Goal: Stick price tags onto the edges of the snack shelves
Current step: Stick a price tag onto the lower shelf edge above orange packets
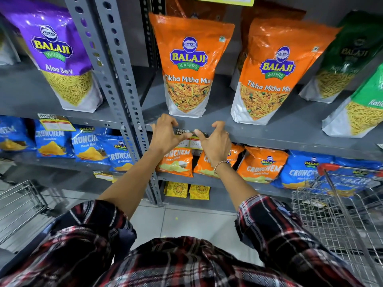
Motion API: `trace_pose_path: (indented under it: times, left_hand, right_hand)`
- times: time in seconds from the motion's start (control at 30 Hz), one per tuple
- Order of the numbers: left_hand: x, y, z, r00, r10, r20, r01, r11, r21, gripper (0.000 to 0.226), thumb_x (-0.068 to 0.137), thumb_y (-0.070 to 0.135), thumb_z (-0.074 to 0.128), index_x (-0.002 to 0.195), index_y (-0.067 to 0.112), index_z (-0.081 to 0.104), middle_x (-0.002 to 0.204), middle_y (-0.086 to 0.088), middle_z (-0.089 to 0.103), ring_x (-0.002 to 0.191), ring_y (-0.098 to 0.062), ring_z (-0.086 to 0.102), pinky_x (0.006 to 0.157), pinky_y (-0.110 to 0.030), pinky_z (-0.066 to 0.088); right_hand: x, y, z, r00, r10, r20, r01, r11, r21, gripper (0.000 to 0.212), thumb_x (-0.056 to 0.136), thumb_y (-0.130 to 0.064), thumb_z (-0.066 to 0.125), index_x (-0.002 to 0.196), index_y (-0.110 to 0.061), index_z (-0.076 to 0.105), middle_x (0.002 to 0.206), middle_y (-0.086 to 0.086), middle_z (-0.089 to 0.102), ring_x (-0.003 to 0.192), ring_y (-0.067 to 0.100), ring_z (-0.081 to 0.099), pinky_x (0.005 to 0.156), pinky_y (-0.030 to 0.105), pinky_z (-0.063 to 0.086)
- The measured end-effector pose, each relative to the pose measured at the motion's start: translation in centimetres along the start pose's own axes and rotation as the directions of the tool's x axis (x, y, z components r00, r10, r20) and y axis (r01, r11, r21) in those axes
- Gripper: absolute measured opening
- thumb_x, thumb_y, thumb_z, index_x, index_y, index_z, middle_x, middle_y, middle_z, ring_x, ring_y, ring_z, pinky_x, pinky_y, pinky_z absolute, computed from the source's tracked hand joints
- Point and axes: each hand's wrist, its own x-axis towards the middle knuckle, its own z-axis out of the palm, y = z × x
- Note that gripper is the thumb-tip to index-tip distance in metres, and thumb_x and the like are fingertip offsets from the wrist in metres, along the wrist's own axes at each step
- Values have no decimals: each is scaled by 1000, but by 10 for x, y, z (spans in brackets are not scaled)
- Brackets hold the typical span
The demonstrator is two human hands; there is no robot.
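A yellow and black price tag point(189, 140) lies against the front edge of the grey shelf point(269, 139), below an orange Tikha Mitha Mix bag point(187, 67). My left hand point(165, 135) presses its thumb on the tag's left part, fingers curled over the shelf edge. My right hand point(215, 141) presses its thumb on the tag's right part, fingers arched above. The hands cover much of the tag. Another price tag point(56, 123) is stuck on the left shelf edge, and a third point(103, 175) sits on a lower edge.
A perforated grey upright point(124, 83) divides the shelving bays. Orange and blue Crunchem packets point(261, 164) fill the shelf below. A wire shopping cart point(335, 210) with a red handle stands at the right, another wire cart point(18, 206) at the left. Purple and green bags flank the orange ones.
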Motion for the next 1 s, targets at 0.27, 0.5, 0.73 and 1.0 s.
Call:
trace_pose_path:
  times: [0.27, 0.5, 0.73, 1.0]
  left_hand:
    - [12, 3, -7, 997, -55, 48, 56, 998, -32, 38, 70, 37, 81, 77, 17, 49, 83, 0, 54, 81, -21, 54, 73, -35, 45]
    - [14, -10, -19, 998, 8, 70, 0, 994, -109, 26, 77, 7, 76, 72, 12, 51, 76, -4, 54, 64, -14, 46, 49, -5, 37]
    - [1, 7, -22, 999, 16, -34, -21, 990, -139, 11, 79, 9, 71, 84, 5, 61, 81, -7, 60, 71, -15, 53, 64, -30, 48]
    - [3, 145, 35, 932, 346, 106, -322, 928, -188, 19, 92, 25, 58, 87, 7, 63, 82, -4, 59, 75, -14, 50, 67, -26, 40]
  right_hand:
    - [10, 8, -9, 998, -2, 64, 5, 999, -38, 60, 75, -54, 67, 105, -8, 43, 82, 16, 67, 79, 37, 63, 57, 32, 37]
    - [22, 27, -18, 987, -44, 154, 62, 992, -112, 46, 81, -48, 64, 96, -10, 43, 73, 16, 66, 72, 38, 62, 59, 39, 47]
    - [27, 45, -45, 964, -85, 253, 79, 996, 34, 32, 83, -40, 65, 91, -14, 49, 68, 13, 69, 68, 32, 64, 64, 40, 53]
    - [28, 102, -131, 989, 2, 147, -25, 988, 150, 16, 88, -25, 62, 95, -12, 58, 60, 12, 71, 56, 9, 63, 76, 29, 49]
